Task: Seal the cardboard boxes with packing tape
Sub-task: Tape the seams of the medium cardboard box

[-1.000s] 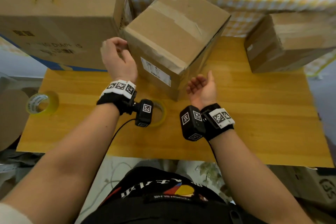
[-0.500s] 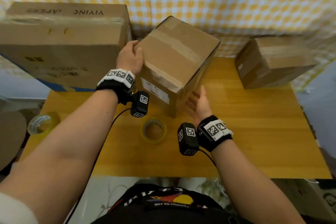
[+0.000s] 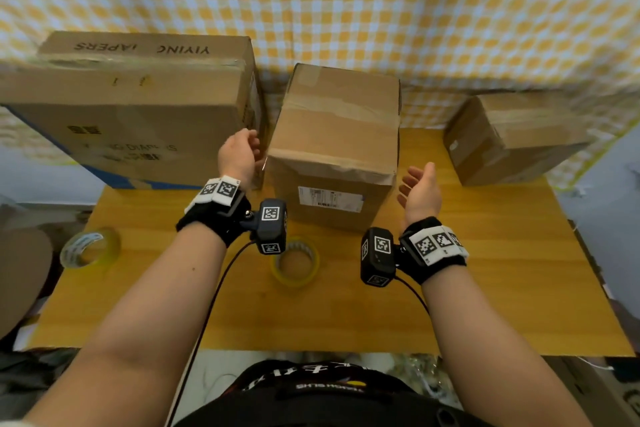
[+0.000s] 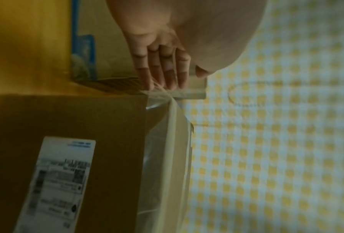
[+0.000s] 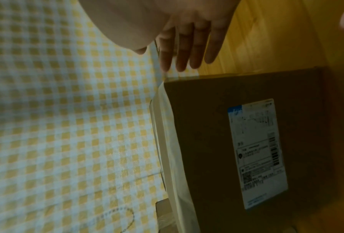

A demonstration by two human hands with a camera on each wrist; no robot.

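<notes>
Middle box (image 3: 334, 135) top seam taped, seemingly done; left hand (image 3: 239, 156) and right hand (image 3: 420, 192) flank it, fingers loose, holding nothing. Tape roll (image 3: 295, 265) idle on worktop (image 3: 485, 288).

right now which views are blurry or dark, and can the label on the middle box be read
Head view: bright, sharp in the centre, box edges bowed by the wide lens, label too small to read. Left wrist view: dim and soft, label smeared. Right wrist view: dark, box in shadow, label print unreadable.
</notes>
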